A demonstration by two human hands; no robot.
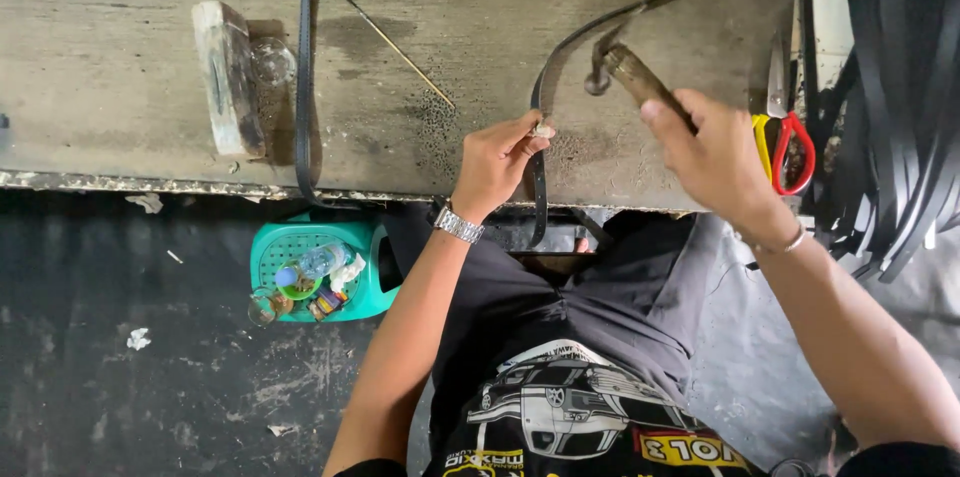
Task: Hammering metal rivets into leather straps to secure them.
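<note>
At the near edge of the worn workbench point(120, 87), the left hand point(492, 163) pinches a small punch point(541, 127) upright on a black strap point(541, 177) that hangs over that edge. The right hand point(715, 152) is closed around the wooden handle of a hammer point(620, 65) raised just above it. Red-handled scissors point(790, 137) lie at the right edge, a wooden block point(226, 77) toward the left.

I can't make out what my left hand point(497, 161) pinches against the black strap point(541, 177); it's too small. My right hand point(716, 155) covers most of the hammer point(630, 74) handle, and the hammer's head is blurred. The strap's upper end runs off the top right of the frame. The items in the green basket point(318, 272) at lower left are too small to identify.
</note>
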